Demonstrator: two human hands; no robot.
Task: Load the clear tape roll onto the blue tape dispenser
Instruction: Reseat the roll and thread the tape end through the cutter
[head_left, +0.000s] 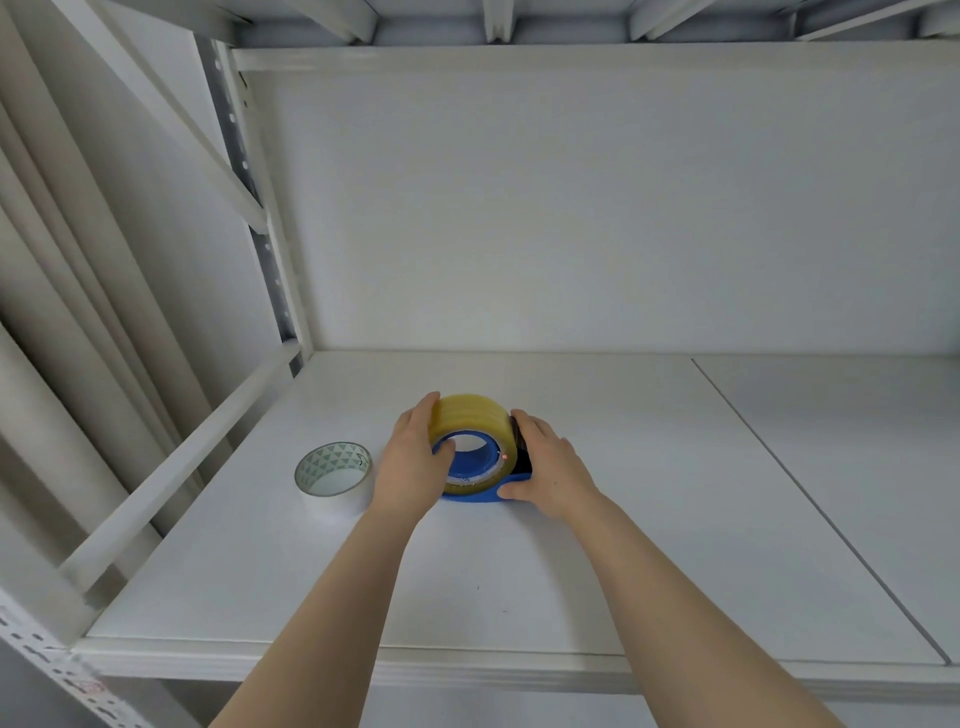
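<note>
the only view comes from a wide-angle camera on the person's head, facing forward and tilted down into a shelf bay. it sits close: both forearms enter at the bottom edge, and the left hand (410, 462) and right hand (550, 467) meet just below the centre, about the clear tape roll (467, 415) on the blue tape dispenser (467, 498). the shelf board (623, 545) fills the lower half, the back wall (571, 208) the middle, the underside of the next shelf (498, 21) the top edge. a slanting upright post (260, 249) and a curtain (62, 260) take the left side.
</note>
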